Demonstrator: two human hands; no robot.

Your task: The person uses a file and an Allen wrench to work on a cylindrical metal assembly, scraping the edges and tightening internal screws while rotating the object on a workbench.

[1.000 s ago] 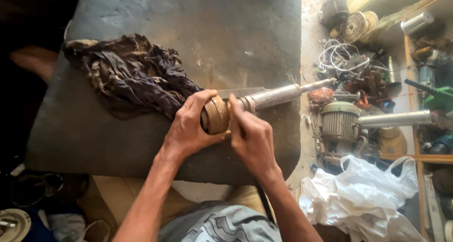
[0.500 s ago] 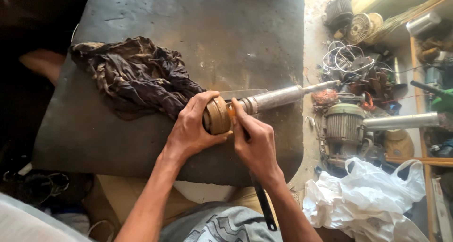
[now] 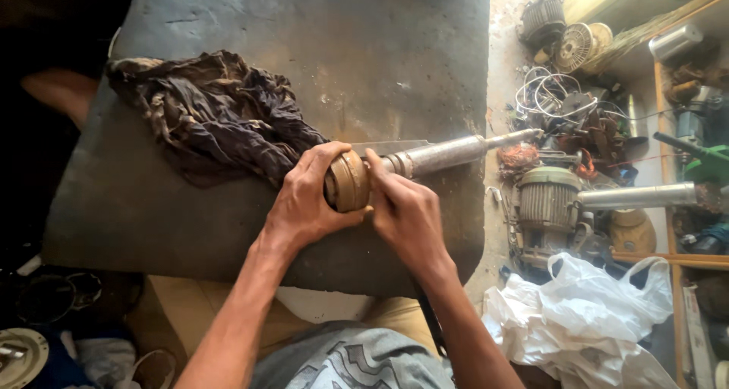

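Head view. Dark grey surface [image 3: 228, 229], worn. Brass-coloured round part [image 3: 347, 181] on the end of a grey metal shaft [image 3: 440, 155], lying near the front edge. Left hand [image 3: 307, 199]: grip closed around the round part. Right hand [image 3: 406, 211]: fingers curled against the shaft just beside the part. Crumpled dark rag [image 3: 213, 116] touching the left hand. White plastic bag [image 3: 585, 321] and electric motor [image 3: 547, 199] on the floor to the right.

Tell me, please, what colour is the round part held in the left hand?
Dull brass-yellow; the round part, gripped by the left hand, shows best in the head view.
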